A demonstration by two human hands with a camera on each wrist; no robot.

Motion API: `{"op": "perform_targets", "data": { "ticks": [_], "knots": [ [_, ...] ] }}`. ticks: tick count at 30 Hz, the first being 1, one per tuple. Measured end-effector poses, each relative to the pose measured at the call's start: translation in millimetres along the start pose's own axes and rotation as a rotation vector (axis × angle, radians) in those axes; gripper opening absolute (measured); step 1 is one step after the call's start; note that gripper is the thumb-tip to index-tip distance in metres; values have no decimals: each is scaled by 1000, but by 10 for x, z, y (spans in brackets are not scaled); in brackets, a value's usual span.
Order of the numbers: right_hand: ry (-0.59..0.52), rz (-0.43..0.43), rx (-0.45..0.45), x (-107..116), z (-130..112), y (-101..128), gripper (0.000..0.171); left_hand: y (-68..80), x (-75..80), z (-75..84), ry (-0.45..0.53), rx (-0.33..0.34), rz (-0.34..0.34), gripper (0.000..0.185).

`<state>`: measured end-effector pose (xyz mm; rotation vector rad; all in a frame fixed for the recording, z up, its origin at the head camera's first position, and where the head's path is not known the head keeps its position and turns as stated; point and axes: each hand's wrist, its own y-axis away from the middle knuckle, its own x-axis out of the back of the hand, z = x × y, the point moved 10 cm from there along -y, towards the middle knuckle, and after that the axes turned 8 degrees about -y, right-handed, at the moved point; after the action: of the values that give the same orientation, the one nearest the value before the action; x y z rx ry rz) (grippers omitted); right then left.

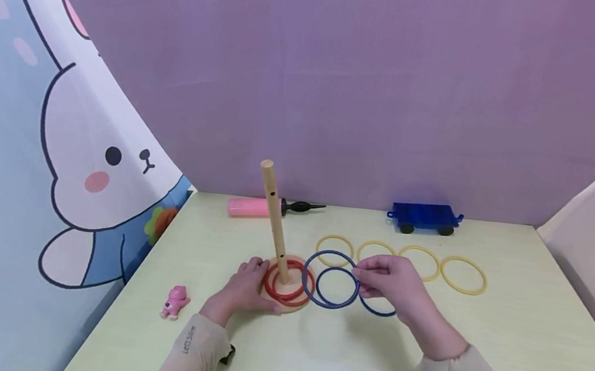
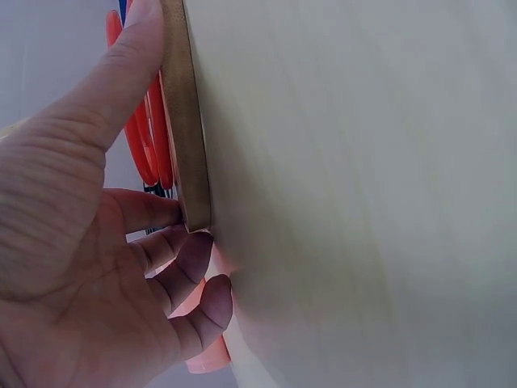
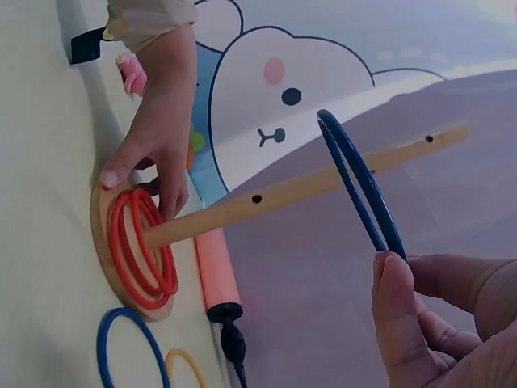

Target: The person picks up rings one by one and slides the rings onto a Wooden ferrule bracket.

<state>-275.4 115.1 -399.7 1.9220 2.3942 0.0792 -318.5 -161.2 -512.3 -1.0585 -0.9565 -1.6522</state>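
In the head view my left hand (image 1: 246,287) holds the round wooden base (image 1: 289,310) of a ring-toss stand, thumb on its near edge and fingers at its left edge. A wooden post (image 1: 274,223) with small holes rises from the base. Red rings (image 1: 266,281) lie on the base around the post. My right hand (image 1: 391,280) pinches a blue ring (image 1: 332,252) between thumb and fingers, raised right of the post. In the right wrist view this blue ring (image 3: 373,187) is tilted and overlaps the post. More blue rings (image 1: 379,314) lie on the table below that hand.
Several yellow rings (image 1: 461,291) lie in a row behind the blue ones. A pink hand pump (image 1: 252,207) and a blue toy wagon (image 1: 423,216) stand along the back edge. A small pink toy figure (image 1: 175,302) is at the left.
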Motion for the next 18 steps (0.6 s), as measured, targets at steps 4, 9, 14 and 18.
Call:
{"op": "perform_targets", "data": {
  "ticks": [4, 9, 14, 18],
  "knots": [
    [1, -23, 7, -100, -112, -28, 26, -10, -11, -12, -7, 1, -1, 113],
    [2, -44, 24, -201, -277, -46, 25, -24, -23, -18, -8, 7, -8, 112],
    [-1, -56, 50, -303, -451, -60, 26, -40, -42, -42, -18, 27, -20, 113],
    [-19, -61, 65, -388, -580, -90, 25, -44, -34, -41, -8, 28, -15, 113]
  ]
}}
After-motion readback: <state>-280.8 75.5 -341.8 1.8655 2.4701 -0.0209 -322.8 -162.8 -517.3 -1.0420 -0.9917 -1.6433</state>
